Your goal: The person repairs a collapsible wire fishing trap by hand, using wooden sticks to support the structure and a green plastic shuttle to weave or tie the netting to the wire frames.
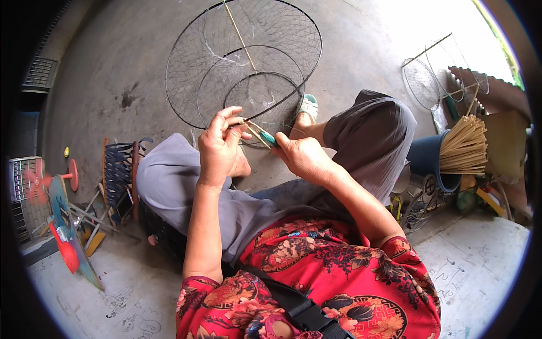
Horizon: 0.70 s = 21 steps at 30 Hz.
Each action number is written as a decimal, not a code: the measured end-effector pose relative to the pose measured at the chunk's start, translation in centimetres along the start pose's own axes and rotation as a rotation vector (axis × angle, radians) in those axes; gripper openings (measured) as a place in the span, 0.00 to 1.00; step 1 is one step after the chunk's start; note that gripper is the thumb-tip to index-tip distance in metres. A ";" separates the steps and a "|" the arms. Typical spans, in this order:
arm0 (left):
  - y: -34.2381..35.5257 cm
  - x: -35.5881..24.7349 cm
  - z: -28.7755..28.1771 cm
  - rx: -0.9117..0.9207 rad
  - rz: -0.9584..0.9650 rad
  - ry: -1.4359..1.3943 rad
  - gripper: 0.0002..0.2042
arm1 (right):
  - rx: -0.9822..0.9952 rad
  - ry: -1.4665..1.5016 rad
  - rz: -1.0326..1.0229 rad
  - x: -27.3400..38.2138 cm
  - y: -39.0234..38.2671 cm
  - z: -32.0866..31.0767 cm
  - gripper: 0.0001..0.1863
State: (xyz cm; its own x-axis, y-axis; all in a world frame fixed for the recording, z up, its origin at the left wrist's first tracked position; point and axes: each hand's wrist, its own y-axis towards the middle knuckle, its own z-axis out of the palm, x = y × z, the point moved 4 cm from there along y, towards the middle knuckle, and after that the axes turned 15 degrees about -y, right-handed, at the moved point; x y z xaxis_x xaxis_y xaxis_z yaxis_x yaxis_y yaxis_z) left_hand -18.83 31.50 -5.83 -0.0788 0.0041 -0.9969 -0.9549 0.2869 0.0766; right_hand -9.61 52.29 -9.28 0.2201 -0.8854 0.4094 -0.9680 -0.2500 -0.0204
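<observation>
A round net trap (192,73) with several dark hoops and thin mesh stands in front of me, a slender stick (240,35) running across it. At its near rim, my left hand (220,141) is closed in a pinch by a pale stick end and the hoop. My right hand (305,158) is closed around a small green tool (267,137), perhaps a netting needle wound with twine; its exact kind is unclear. Pale strips stretch between the two hands. Fingertips partly hide the spot where stick and hoop meet.
A blue bucket (424,153) full of thin wooden sticks (466,146) stands at right. Behind it is another hoop frame (423,85). At left are a folding chair with dark webbing (119,175) and a child's toy with red wheels (73,175). My sandalled foot (307,107) is beside the trap.
</observation>
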 end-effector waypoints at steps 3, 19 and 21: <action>0.4 0.5 0.0 0.034 -0.032 0.023 0.15 | -0.157 0.544 0.046 -0.2 3.8 1.0 0.12; 0.4 0.3 0.4 0.028 0.144 -0.001 0.13 | -0.358 0.552 -0.388 14.2 -1.0 -6.8 0.10; 0.1 1.6 0.3 0.013 0.132 -0.026 0.10 | 0.052 0.927 0.126 7.8 -2.3 -1.2 0.15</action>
State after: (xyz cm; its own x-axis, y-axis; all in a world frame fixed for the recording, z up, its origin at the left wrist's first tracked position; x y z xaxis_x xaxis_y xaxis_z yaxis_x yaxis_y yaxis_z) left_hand -18.97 31.84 -7.46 -0.1954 0.0676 -0.9784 -0.9329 0.2950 0.2067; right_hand -5.81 46.45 -4.97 -0.0912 -0.2469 0.9647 -0.9667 -0.2108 -0.1453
